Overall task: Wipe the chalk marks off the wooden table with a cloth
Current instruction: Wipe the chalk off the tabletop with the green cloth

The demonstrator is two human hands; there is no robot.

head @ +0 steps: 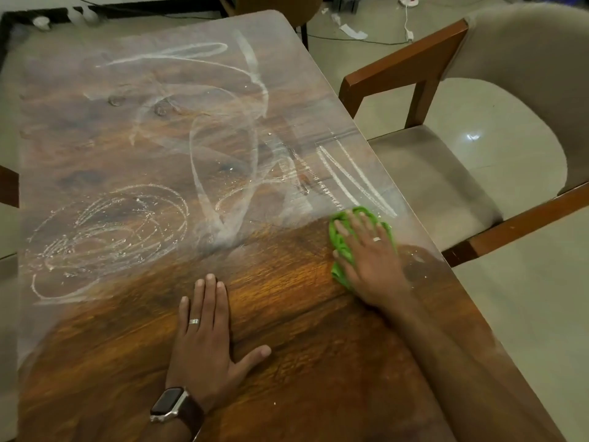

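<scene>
The left hand (pixel 204 339) lay flat, fingers straight, on clean wood near the table's (pixel 287 362) front. Farther on, the right hand (pixel 366 253) pressed the cloth (pixel 342 247) down with spread fingers by the right edge. The chalk (pixel 223 161) lay just beyond and leftward of it, so the right hand was nearer.
</scene>
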